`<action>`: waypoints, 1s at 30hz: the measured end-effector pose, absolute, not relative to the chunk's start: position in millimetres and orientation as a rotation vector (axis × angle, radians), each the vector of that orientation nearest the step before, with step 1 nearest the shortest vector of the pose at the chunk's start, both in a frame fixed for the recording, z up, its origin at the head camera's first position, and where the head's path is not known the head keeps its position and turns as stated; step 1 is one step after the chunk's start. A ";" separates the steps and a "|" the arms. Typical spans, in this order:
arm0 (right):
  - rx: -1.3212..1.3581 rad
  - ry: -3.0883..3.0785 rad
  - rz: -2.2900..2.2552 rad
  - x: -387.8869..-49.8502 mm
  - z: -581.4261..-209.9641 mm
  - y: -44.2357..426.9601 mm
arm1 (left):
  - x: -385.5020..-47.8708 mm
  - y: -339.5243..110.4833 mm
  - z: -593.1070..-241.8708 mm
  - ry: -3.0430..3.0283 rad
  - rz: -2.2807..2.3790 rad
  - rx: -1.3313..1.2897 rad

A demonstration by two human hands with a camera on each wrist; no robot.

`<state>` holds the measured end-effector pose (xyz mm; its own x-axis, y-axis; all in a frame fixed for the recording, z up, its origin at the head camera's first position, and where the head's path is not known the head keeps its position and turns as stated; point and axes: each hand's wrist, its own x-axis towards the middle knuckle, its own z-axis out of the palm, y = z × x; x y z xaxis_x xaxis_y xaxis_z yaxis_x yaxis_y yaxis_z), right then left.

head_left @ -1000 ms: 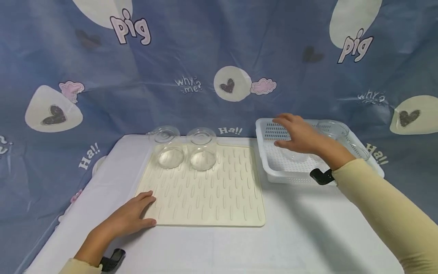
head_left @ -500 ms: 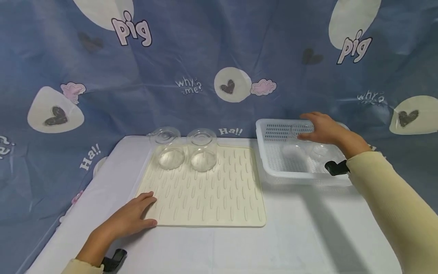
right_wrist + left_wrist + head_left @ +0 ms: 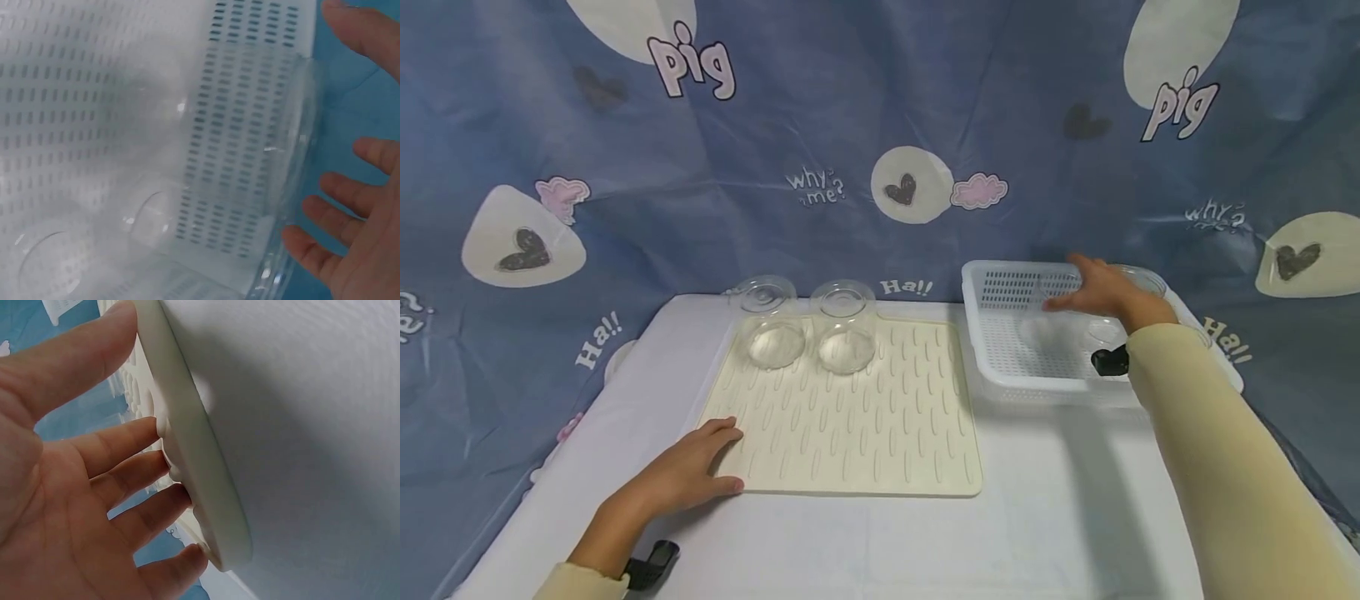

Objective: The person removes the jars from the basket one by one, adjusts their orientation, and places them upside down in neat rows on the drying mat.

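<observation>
My left hand (image 3: pixel 681 471) rests at the left edge of a cream ribbed drying mat (image 3: pixel 865 417). In the left wrist view its fingertips touch the mat's rim. Two clear glasses (image 3: pixel 844 329) stand side by side at the back of the mat, their bases seemingly up. My right hand (image 3: pixel 1101 292) hovers over a white perforated basket (image 3: pixel 1045 383), fingers spread and slightly bent. Close to it a clear glass (image 3: pixel 250 137) stands in the basket; in the right wrist view the fingers are apart from its rim.
More clear glasses (image 3: pixel 53 262) share the basket, partly hidden by my right arm in the head view. A white cloth (image 3: pixel 925 550) covers the table. Behind it hangs a blue printed curtain (image 3: pixel 820 108).
My right hand has moved right from the basket's middle, then slightly back left, lower over a glass. The left hand stays at the mat's edge.
</observation>
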<state>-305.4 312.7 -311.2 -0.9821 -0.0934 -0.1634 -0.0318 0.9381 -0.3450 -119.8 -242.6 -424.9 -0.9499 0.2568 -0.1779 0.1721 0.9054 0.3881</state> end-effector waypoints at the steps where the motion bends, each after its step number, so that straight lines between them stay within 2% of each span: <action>1: -0.086 2.912 -0.518 -306.7 -313.5 312.4 | -119.6 -243.1 -425.1 2.845 0.551 0.324; 10: 0.000 2.940 -0.391 -310.8 -328.6 315.0 | -117.4 -243.5 -426.8 2.835 0.576 0.346; 22: 0.002 2.875 -0.703 -310.2 -343.7 320.7 | -117.0 -243.4 -426.5 2.845 0.544 0.314; 30: 0.138 2.678 -1.048 -308.4 -352.5 323.0 | -118.8 -241.7 -421.6 2.834 0.542 0.315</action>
<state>-308.4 323.0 -352.5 -0.9611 -0.0068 -0.2761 0.1824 0.7350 -0.6531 -118.8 -241.7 -421.6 -0.9483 0.2532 -0.1912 0.1649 0.9081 0.3849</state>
